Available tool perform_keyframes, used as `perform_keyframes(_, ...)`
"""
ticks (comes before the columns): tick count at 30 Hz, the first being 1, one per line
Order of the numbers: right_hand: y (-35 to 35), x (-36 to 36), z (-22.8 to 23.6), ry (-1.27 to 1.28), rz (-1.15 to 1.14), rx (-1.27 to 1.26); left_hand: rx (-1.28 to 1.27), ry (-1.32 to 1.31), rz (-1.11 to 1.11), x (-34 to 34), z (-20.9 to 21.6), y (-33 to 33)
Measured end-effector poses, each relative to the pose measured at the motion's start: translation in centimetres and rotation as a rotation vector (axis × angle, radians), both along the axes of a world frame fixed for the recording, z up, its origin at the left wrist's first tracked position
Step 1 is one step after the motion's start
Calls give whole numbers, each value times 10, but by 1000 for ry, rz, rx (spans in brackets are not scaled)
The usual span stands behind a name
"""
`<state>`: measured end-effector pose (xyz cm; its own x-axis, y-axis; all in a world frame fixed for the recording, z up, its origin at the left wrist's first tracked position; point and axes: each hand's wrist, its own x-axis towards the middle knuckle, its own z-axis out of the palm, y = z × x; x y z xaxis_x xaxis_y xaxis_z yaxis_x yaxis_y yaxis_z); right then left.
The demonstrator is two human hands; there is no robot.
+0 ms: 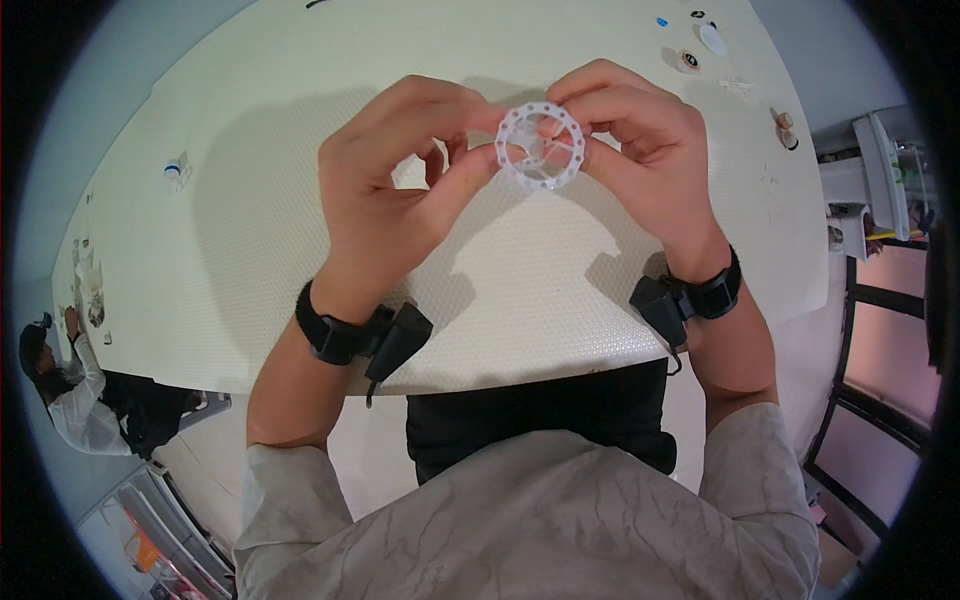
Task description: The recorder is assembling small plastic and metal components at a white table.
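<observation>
Pinching a white ring (541, 183) between them, both hands hold it over the pale table (530, 340). Take the ring as the middle of the clock: the left hand (375, 185) sits at 9, its thumb tip at the ring's edge near 8 to 9 and its bent index finger near 10. Space shows between that thumb and the curled fingers. The right hand (655, 150) sits at 3, thumb at the edge near 3, forefinger arched over to about 12 to 1, the other fingers folded in; some fingertips show blurred through the ring.

Both wrists wear black straps with a dark box on the inner side. The left forearm comes up from between 7 and 8, the right from between 4 and 5, making a rough arch with the ring at its top. A small blue-topped bottle (173, 172) stands at 9, far out; small loose pieces lie near 2.
</observation>
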<state>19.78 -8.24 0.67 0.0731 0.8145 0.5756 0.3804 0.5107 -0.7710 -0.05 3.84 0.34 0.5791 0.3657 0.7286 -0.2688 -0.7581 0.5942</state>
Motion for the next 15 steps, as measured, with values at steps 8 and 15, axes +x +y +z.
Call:
perform_keyframes(8, -6, -4, -1, -3, -116, 34, -31, -54, 111, 0, -1, -13)
perform_keyframes(15, -8, -11, 6, -238, -214, 197, 16, -33, 151, -2, 0, -17)
